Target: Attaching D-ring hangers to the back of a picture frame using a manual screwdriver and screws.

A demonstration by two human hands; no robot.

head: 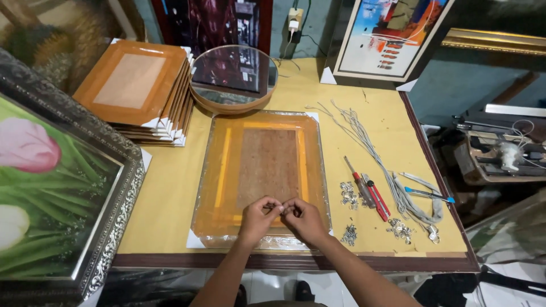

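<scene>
Both hands meet over the near edge of the plastic-wrapped picture frame [264, 170], which lies face down and flat on the counter [170, 187]. The left hand [259, 215] and right hand [304, 216] pinch something tiny between closed fingertips. Small metal hangers [348, 194] and screwdrivers [369, 190] lie within reach at the right.
</scene>
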